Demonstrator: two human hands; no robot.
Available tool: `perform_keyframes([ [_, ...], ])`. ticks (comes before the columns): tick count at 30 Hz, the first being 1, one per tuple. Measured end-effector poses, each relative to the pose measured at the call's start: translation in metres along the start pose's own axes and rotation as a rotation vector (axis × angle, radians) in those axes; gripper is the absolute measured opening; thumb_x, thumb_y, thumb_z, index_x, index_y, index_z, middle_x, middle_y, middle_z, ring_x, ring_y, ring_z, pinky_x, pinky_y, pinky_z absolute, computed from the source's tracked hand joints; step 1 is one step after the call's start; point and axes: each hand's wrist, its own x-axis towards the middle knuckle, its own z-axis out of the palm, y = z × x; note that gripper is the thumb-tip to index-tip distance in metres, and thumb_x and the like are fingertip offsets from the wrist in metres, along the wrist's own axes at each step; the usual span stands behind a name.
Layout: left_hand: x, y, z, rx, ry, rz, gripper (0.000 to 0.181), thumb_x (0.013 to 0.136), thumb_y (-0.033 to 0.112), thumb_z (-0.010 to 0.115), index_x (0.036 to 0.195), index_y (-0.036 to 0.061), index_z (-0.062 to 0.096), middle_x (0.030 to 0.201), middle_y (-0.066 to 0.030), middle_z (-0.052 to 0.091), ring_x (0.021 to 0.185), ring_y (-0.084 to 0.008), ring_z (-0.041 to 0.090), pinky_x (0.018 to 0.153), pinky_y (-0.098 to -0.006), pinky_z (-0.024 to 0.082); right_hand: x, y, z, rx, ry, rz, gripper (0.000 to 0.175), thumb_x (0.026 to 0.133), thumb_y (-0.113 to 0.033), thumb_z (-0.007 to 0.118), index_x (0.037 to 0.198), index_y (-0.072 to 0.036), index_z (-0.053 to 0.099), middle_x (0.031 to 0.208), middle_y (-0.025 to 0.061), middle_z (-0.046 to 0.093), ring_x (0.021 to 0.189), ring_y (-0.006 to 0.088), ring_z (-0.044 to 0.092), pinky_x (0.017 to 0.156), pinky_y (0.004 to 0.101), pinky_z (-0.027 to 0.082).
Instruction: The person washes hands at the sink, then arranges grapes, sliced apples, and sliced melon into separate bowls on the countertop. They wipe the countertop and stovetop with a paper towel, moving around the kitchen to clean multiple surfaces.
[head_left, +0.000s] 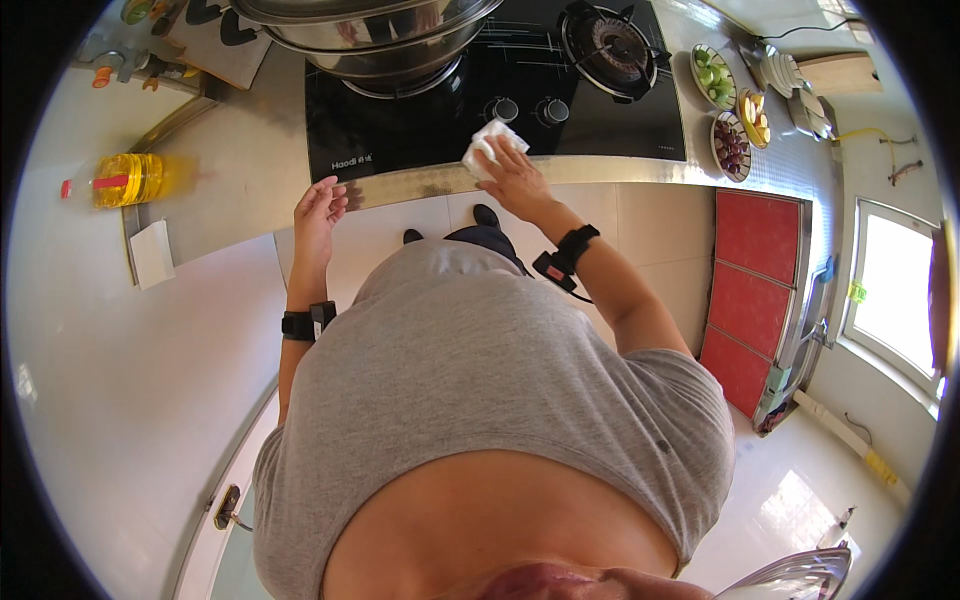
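Note:
My right hand (514, 177) presses a folded white cloth or paper towel (495, 142) against the front edge of the black glass gas hob (420, 135), just below its two control knobs (529, 111). The fingers lie spread on top of the wad. My left hand (321, 208) is raised near the counter's front edge, by the hob's front left corner, with its fingers loosely curled and nothing seen in them. A large stainless steel pot (375, 37) sits over the left burner. The right burner (613, 46) bears no pot.
Bowls of green fruit (714, 76), cut yellow fruit (753, 120) and grapes (731, 147) stand right of the hob. Stacked dishes (781, 72) are behind them. At the left are a bottle of yellow oil (129, 181) and a cutting board (217, 46). Red cabinet doors (752, 270) lie below right.

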Motion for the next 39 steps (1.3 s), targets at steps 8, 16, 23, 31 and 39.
perform_keyframes([
  [8,0.008,-0.005,0.016,-0.02,-0.036,-0.027,0.021,0.09,0.017,0.051,0.107,0.007,0.058,0.09,-0.0021,0.062,0.076,-0.0082,0.056,0.07,-0.0219,0.045,0.029,-0.018,0.014,0.053,0.059,-0.12,0.049,0.085,-0.033,0.052,0.127,-0.009,0.042,0.136,0.0168,0.032,0.127,0.0348,0.028,0.104,0.0427,0.025],
  [16,0.024,-0.007,0.06,0.0,-0.059,-0.016,0.021,0.09,0.017,0.051,0.107,0.0067,0.058,0.093,-0.0033,0.062,0.078,-0.0089,0.057,0.071,-0.0219,0.045,-0.047,0.066,-0.014,-0.132,0.101,-0.023,0.047,0.083,-0.026,0.053,0.127,-0.013,0.044,0.138,0.0115,0.033,0.129,0.0293,0.029,0.104,0.0405,0.024],
  [23,0.019,-0.013,0.095,-0.029,-0.062,-0.042,0.021,0.09,0.016,0.05,0.108,0.0075,0.058,0.093,-0.003,0.062,0.078,-0.0087,0.057,0.071,-0.0223,0.044,-0.058,0.143,-0.04,-0.09,0.214,0.164,0.039,0.087,-0.026,0.046,0.124,-0.013,0.047,0.134,0.0104,0.039,0.125,0.0313,0.033,0.1,0.0444,0.029],
  [31,0.019,-0.017,0.122,-0.043,0.006,-0.035,0.021,0.09,0.016,0.05,0.108,0.0079,0.057,0.093,-0.0025,0.062,0.077,-0.0085,0.057,0.071,-0.0222,0.044,-0.002,0.199,-0.046,-0.054,0.109,-0.077,0.037,0.088,-0.02,0.041,0.124,-0.012,0.045,0.133,0.0118,0.038,0.123,0.0362,0.033,0.097,0.0442,0.034],
  [39,0.006,-0.025,0.125,-0.091,0.055,-0.011,0.025,0.092,0.019,0.047,0.111,0.0059,0.055,0.094,-0.0034,0.061,0.08,-0.0094,0.056,0.074,-0.0226,0.045,0.059,0.223,-0.055,0.044,-0.117,-0.307,0.041,0.088,-0.013,0.039,0.128,-0.013,0.038,0.137,0.0184,0.032,0.126,0.0409,0.029,0.104,0.042,0.027],
])
